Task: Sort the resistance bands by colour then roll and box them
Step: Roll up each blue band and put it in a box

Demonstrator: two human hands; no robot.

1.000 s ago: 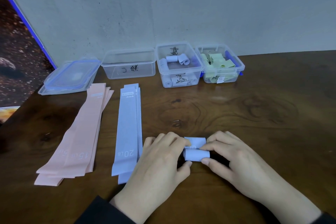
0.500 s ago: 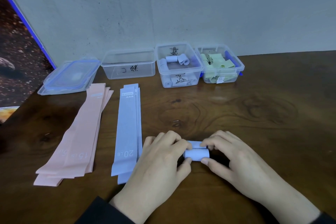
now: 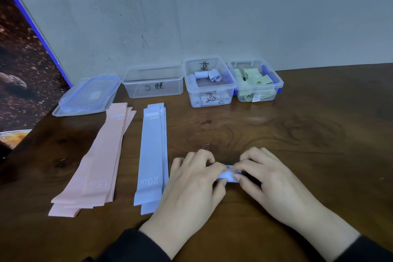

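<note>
— Where's the band you're working on?

— On the table [image 3: 297, 134], a blue roll [image 3: 228, 176] pinched between my left hand [image 3: 191, 187] and right hand [image 3: 274, 185], fingers curled tight on each end so it can't spring open.

— And next?

— I'd say the middle box [image 3: 209, 100], where the blue rolls sit; the flat blue bands [image 3: 152, 155] wait just beside my left hand.

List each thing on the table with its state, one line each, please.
blue roll: nearly rolled up, held on the table
left hand: pinches the roll
right hand: pinches the roll
blue bands: flat, stacked
pink bands: flat, stacked
left box: open, empty
middle box: open, holds blue rolls
right box: open, holds green bands
lids: off, stacked
</note>
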